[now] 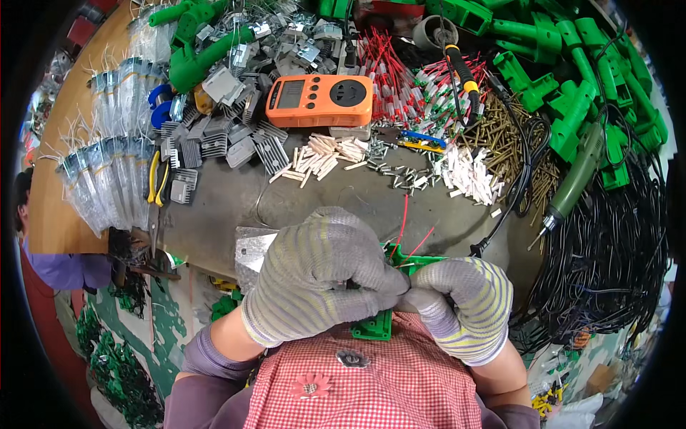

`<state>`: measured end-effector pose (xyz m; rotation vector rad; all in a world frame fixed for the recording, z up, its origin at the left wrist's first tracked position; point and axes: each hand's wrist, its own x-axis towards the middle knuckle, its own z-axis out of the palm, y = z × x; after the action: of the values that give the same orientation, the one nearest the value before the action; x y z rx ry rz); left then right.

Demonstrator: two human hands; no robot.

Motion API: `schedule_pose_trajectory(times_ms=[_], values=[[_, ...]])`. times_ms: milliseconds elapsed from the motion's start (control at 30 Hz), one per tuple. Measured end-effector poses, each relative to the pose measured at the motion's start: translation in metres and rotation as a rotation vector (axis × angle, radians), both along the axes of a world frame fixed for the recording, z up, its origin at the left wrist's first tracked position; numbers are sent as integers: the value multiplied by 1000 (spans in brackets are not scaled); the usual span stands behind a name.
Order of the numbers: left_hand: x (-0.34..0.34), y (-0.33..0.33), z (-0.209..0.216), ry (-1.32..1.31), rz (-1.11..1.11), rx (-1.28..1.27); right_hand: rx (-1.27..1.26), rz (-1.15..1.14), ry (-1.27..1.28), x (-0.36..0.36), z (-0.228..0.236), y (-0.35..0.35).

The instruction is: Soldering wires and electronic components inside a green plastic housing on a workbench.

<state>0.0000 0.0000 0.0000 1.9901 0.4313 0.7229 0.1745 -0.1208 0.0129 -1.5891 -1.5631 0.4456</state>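
Note:
My left hand (pixel 321 275), in a grey striped work glove, is closed in a pinch, thumb against fingers. My right hand (pixel 464 304), gloved alike, is also pinched, and the fingertips of both meet over a green plastic housing (pixel 371 327). Whatever they pinch is too small and covered to make out. The housing lies at the table's near edge against my checked apron (pixel 371 386), its middle hidden by my gloves. A red wire (pixel 405 218) sticks up from its far end, with a second one beside it. A plastic-wrapped metal piece (pixel 251 250) lies just left of my left hand.
An orange meter (pixel 319 101) stands at mid-table, before heaps of metal heat sinks (pixel 270 154), white sticks (pixel 329 156) and screws (pixel 400 171). Yellow-handled pliers (pixel 155 179) lie left. On the right are a green electric screwdriver (pixel 575 179), black cables (pixel 593 264) and green housings (pixel 572 107).

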Motion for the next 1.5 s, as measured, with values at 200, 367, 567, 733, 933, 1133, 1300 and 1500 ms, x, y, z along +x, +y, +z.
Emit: schedule_pose_trajectory(times_ms=[200,367,567,733,933,1133,1300,1500], values=[[-1,4,2,-6,-65,51,-129,91,-61,2,0,0],[-2,3,7,48,-30,252,-128,52,419,-4,-6,-11],[2,-2,0,35,-36,193,-85,243,235,8,-12,-11],[4,-5,9,121,-74,357,-107,217,315,9,-19,-13],[4,-1,5,121,-78,320,-126,130,355,10,-17,-19],[7,-9,7,107,12,172,-147,99,243,5,-2,-13],[3,-9,4,91,-25,23,-117,56,63,5,3,-10],[3,-11,3,72,8,238,-21,78,-167,3,-9,-12]])
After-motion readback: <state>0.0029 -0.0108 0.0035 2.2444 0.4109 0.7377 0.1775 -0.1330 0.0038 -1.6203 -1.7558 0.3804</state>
